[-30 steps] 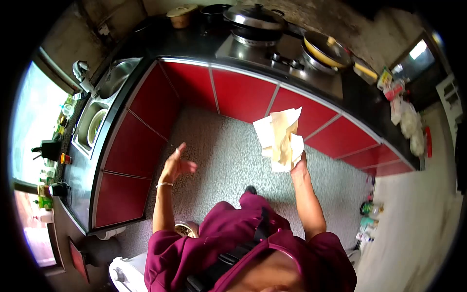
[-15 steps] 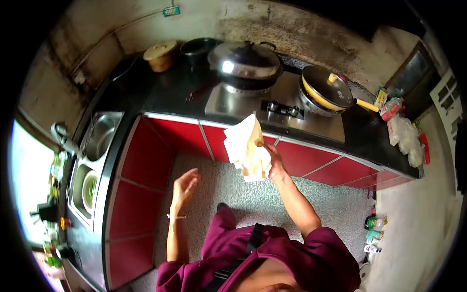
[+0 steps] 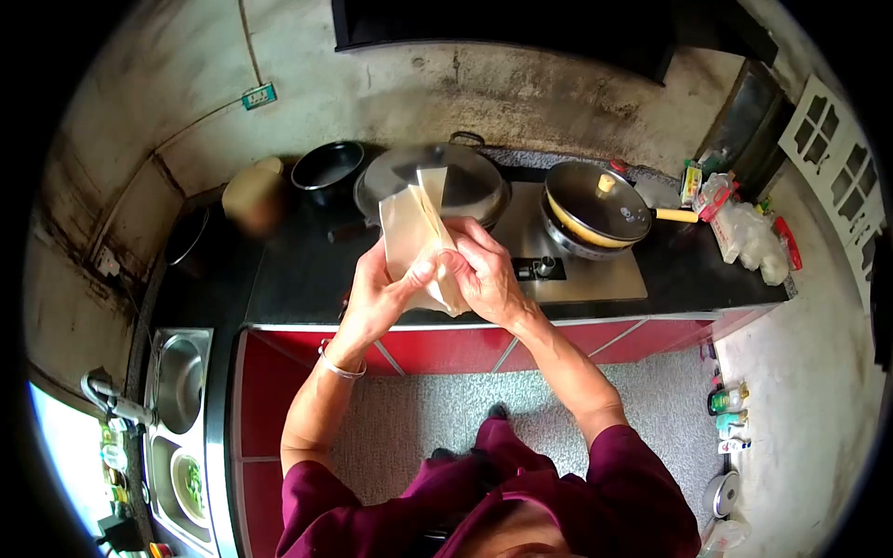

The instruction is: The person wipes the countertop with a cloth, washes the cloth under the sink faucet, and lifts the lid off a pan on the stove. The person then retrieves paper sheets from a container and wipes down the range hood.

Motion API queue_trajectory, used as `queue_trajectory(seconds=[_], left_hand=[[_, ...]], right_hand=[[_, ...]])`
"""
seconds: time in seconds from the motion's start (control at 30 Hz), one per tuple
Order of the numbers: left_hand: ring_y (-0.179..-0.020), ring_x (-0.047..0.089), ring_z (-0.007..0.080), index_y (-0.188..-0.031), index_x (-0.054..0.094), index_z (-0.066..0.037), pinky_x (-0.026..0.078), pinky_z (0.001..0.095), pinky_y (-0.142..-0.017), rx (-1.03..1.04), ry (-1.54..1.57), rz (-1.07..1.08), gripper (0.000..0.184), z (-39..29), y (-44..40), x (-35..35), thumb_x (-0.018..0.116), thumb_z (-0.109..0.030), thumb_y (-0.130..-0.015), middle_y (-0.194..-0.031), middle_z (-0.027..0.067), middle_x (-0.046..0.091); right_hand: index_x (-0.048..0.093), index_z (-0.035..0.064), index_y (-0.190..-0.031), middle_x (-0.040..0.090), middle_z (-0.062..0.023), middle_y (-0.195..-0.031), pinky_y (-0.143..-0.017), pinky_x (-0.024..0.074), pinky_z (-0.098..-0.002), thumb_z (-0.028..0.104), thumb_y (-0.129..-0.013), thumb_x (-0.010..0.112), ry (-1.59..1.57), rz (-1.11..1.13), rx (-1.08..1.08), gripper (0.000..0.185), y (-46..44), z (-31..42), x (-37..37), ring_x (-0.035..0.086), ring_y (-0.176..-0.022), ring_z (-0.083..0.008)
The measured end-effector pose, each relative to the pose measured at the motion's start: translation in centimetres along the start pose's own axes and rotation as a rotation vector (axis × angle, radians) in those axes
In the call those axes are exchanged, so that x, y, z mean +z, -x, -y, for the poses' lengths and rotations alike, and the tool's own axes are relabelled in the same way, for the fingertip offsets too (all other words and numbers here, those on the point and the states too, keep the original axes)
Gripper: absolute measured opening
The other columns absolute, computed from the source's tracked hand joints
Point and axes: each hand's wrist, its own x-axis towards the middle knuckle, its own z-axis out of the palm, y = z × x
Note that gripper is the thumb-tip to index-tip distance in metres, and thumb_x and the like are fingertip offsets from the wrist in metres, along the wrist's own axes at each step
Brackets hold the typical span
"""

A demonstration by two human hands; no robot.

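In the head view, several cream paper towels (image 3: 405,228), folded and layered, are held up between my two hands over the counter's front edge. My left hand (image 3: 379,288) grips their left side with the thumb in front. My right hand (image 3: 484,272) is closed round the right side, with its fingers partly covering the paper. Behind them on the gas stove (image 3: 600,282) stands a wok under a domed metal lid (image 3: 383,177), partly hidden by the towels. To the right sits a yellow frying pan (image 3: 588,201) with a glass lid.
A black pot (image 3: 327,166) and a brown lidded container (image 3: 251,193) stand at the back left. The double sink (image 3: 177,377) on the left holds a bowl of greens (image 3: 193,484). Plastic bags (image 3: 750,244) lie at the counter's right end. Bottles (image 3: 728,400) line the right wall.
My left hand has come up and taken hold of the paper towels too. Both hands now hold them higher, nearer the wok. The view has shifted, and I stand closer to the counter.
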Motion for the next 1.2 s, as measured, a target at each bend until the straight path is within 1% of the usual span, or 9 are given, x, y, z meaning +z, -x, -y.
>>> queue_trajectory(seconds=[0.13,0.2,0.33,0.6,0.9,1.0,1.07,1.13,1.2], left_hand=[[-0.075,0.055,0.0067,-0.096,0.059,0.003,0.047,0.0232,-0.066,0.157,-0.198,-0.049,0.017,2.1,-5.9,1.4,0.058,-0.009,-0.085,-0.082,0.0033,0.063],[-0.074,0.055,0.0063,-0.097,0.06,0.003,0.046,0.0235,-0.065,0.208,-0.192,-0.067,0.017,2.4,-8.9,2.5,0.055,-0.01,-0.087,-0.082,0.0025,0.063],[-0.074,0.055,0.0063,-0.097,0.061,0.002,0.045,0.0224,-0.065,0.106,-0.107,-0.036,0.021,1.5,-14.5,5.0,0.055,-0.015,-0.088,-0.083,0.0015,0.063],[-0.072,0.059,0.0103,-0.095,0.062,0.003,0.047,0.0243,-0.065,-0.012,0.209,-0.024,0.017,4.3,-24.7,10.0,0.054,-0.01,-0.087,-0.085,0.0053,0.064],[-0.075,0.06,0.0111,-0.096,0.06,0.002,0.048,0.0256,-0.069,0.01,0.128,-0.048,0.018,7.2,-30.3,11.9,0.057,-0.012,-0.086,-0.089,0.0071,0.064],[-0.076,0.06,0.0117,-0.096,0.06,0.002,0.048,0.0257,-0.07,-0.019,0.045,-0.059,0.017,7.5,-31.2,10.1,0.057,-0.011,-0.085,-0.09,0.0067,0.064],[-0.074,0.06,0.0116,-0.093,0.061,0.002,0.048,0.0257,-0.068,-0.028,0.145,-0.086,0.015,8.0,-32.1,8.6,0.056,-0.01,-0.085,-0.086,0.0063,0.064],[-0.072,0.059,0.0115,-0.09,0.061,0.001,0.048,0.0258,-0.066,-0.033,0.25,-0.109,0.013,7.9,-32.7,6.7,0.056,-0.009,-0.085,-0.083,0.0059,0.064],[-0.078,0.06,0.0144,-0.093,0.059,0.002,0.049,0.0275,-0.071,-0.078,0.385,-0.145,0.013,7.4,-33.1,4.8,0.055,-0.008,-0.085,-0.088,0.0077,0.063]], right_hand=[[0.058,-0.0007,-0.097,0.055,-0.0142,-0.095,-0.067,0.0485,-0.0354,0.013,-0.086,0.054,0.101,0.049,0.018,0.018,-2.7,-2.2,-3.7,0.058,-0.081,-0.0317],[0.058,-0.0018,-0.088,0.056,-0.0112,-0.085,-0.058,0.0459,-0.0319,0.014,-0.087,0.053,0.005,-0.033,-0.064,0.017,-4.2,-5.1,-5.4,0.058,-0.07,-0.0247],[0.055,0.0017,-0.072,0.045,0.0056,-0.061,-0.046,0.0316,-0.0212,0.022,-0.089,0.055,-0.465,-0.038,0.424,0.027,-5.7,-11.0,-9.5,0.038,-0.057,-0.002],[0.058,-0.0021,-0.1,0.059,-0.0006,-0.083,-0.069,0.0451,-0.0219,0.021,-0.09,0.053,-0.909,-0.317,0.563,0.026,-9.0,-16.9,-17.5,0.055,-0.076,-0.0071],[0.061,-0.0019,-0.094,0.058,0.0025,-0.077,-0.058,0.0429,-0.0197,0.018,-0.083,0.063,-0.613,-0.267,0.472,0.023,-11.5,-20.6,-17.4,0.05,-0.065,-0.0036],[0.06,0.0027,-0.086,0.055,0.0016,-0.062,-0.033,0.0327,-0.0193,0.016,-0.084,0.06,-0.643,-0.25,0.604,0.013,-12.4,-21.8,-17.5,0.043,-0.041,-0.0044],[0.06,0.0028,-0.09,0.055,0.0001,-0.061,-0.03,0.0333,-0.0198,0.015,-0.084,0.06,-0.642,-0.347,0.62,0.014,-13.2,-23.5,-17.5,0.043,-0.038,-0.0053],[0.058,0.0035,-0.095,0.058,-0.0008,-0.065,-0.031,0.0349,-0.0184,0.013,-0.082,0.061,-0.746,-0.371,0.555,0.016,-14.5,-25.2,-19.0,0.043,-0.04,-0.0052],[0.058,0.0012,-0.094,0.061,-0.0049,-0.077,-0.047,0.0467,-0.0215,0.01,-0.081,0.062,-0.708,-0.635,0.592,0.016,-17.0,-25.5,-20.4,0.054,-0.056,-0.0093]])
